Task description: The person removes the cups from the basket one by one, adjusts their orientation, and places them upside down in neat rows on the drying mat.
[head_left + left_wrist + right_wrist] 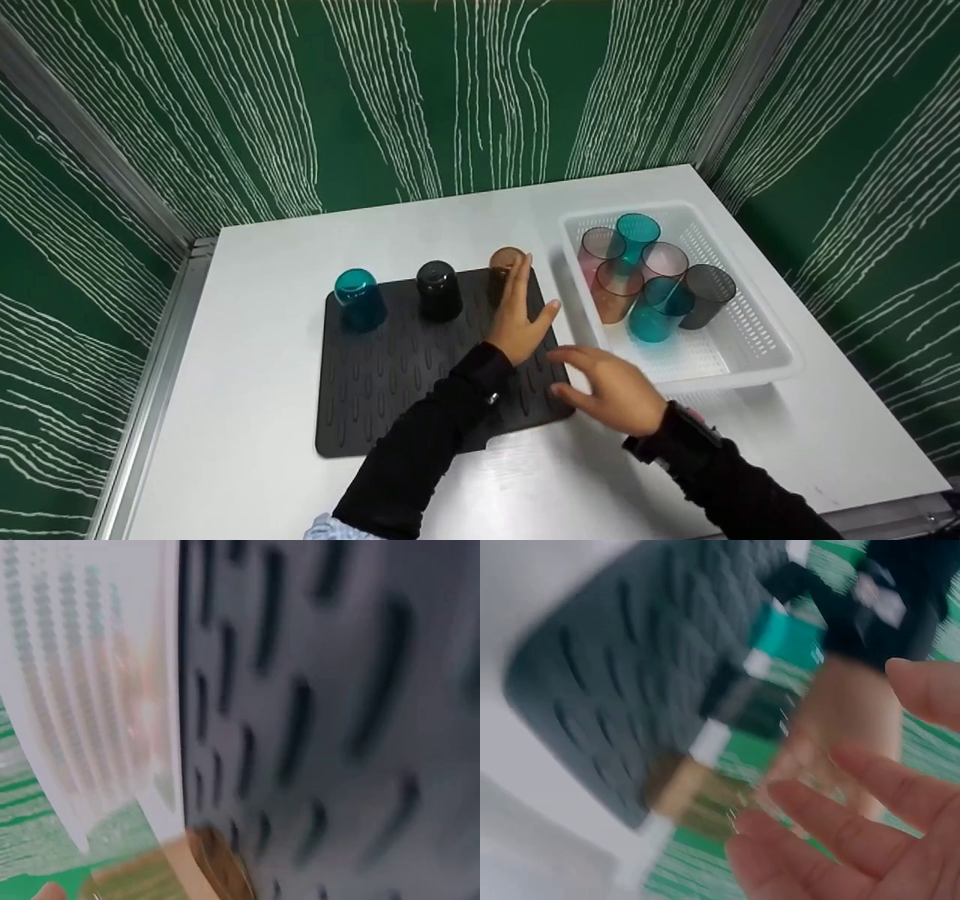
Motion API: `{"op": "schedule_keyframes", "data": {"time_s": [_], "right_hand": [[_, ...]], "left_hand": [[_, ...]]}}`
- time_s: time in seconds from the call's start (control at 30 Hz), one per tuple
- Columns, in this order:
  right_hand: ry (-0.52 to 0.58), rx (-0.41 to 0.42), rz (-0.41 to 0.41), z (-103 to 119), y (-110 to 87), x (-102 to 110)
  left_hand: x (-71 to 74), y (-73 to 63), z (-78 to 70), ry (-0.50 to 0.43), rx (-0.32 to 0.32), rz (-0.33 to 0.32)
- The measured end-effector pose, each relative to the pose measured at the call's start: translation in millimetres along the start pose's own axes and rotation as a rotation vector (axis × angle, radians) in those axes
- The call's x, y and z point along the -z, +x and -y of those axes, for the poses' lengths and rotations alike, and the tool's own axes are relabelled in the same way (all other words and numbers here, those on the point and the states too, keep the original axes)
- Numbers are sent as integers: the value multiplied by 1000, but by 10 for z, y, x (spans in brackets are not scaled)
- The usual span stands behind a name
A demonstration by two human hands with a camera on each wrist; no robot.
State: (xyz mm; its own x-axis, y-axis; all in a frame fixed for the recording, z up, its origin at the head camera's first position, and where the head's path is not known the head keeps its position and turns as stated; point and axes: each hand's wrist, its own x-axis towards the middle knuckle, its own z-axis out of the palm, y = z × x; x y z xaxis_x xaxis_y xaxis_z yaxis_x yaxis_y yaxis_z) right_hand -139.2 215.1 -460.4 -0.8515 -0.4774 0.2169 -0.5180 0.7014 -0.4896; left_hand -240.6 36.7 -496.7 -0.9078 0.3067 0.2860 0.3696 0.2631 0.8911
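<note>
Amber cup (499,276) prob. light, stiff, slick; hold round sides; L hand (520,322) straight-fingered by it, contact unclear; R hand (619,388) empty, fingers apart.

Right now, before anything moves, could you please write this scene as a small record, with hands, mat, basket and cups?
Left hand: fingers straight, beside the brown cup; contact unclear
Right hand: holding nothing, near the mat's right edge
Mat: black, on white table
Cups on mat: three, upside down; teal cup, black cup, brown cup
Basket: white, right of mat
Cups in basket: six, open end up; teal pair, pink pair, brown one, grey one
</note>
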Motion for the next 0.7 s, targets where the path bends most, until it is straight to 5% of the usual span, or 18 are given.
{"op": "schedule_keyframes", "data": {"time_s": [0.17,0.33,0.6,0.7], "right_hand": [[-23,-59,-151,-174,24,325],[-103,-183,-161,-487,121,590],[-212,-341,-93,-840,263,745],[-240,-389,-44,-929,298,740]], "left_hand": [[-240,-85,-157,-209,206,6],[-484,-170,-264,-284,354,72],[-818,-296,-232,-286,414,173],[-878,-330,-199,-331,388,179]]}}
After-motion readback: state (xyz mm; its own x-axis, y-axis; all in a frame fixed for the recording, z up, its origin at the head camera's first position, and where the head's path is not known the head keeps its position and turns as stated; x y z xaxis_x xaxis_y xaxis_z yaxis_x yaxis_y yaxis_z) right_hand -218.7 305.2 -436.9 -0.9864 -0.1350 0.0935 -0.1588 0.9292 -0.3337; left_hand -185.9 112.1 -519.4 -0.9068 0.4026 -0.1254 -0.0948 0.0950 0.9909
